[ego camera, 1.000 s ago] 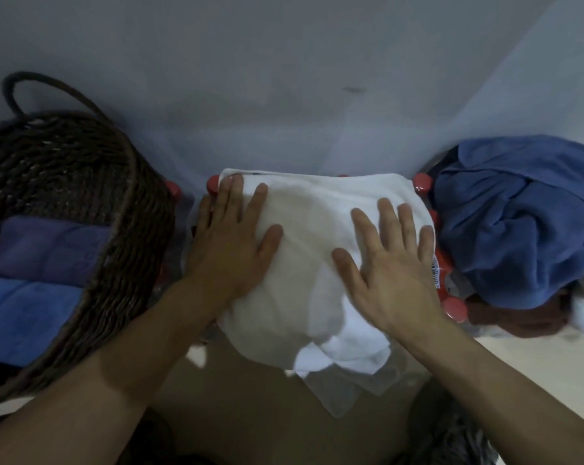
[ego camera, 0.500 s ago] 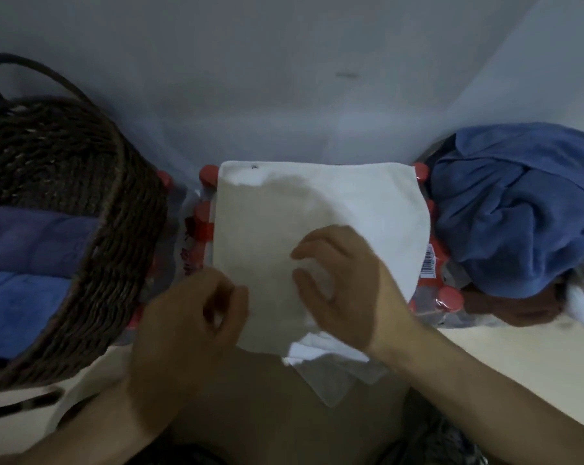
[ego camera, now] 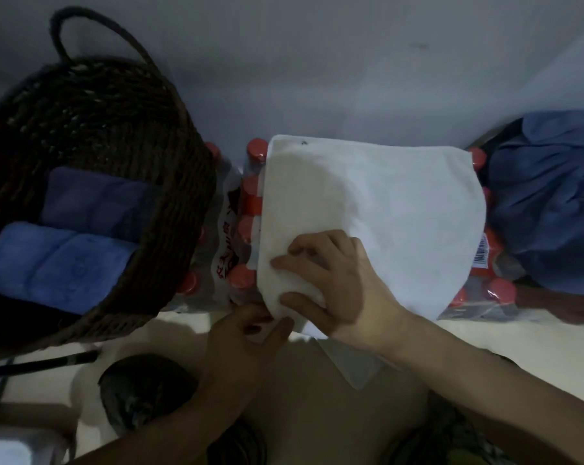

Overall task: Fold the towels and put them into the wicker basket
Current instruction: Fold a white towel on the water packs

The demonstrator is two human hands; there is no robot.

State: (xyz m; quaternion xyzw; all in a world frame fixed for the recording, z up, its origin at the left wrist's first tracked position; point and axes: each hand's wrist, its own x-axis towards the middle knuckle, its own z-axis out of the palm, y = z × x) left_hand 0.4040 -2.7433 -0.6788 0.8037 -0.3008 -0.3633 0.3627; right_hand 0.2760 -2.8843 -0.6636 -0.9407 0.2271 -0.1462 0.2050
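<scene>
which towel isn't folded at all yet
The dark blue towel heaped at far right, crumpled. The white towel lies flat and part-folded under the hands; both towels in the wicker basket are neatly folded.

A single head-worn camera gives the only view, looking forward and steeply down from above the person's own arms, which enter from the bottom edge. It faces a pale wall (ego camera: 317,62) that fills the top of the frame, and sits close to the work: the white towel (ego camera: 384,213) lies at centre, the left hand (ego camera: 247,333) and right hand (ego camera: 337,283) just below it. The wide-angle lens bends the edges, so the wicker basket (ego camera: 169,182) curves along the left side and a heap of blue cloth (ego camera: 549,203) is cut off at the right. There is no second view to share any part with.
</scene>
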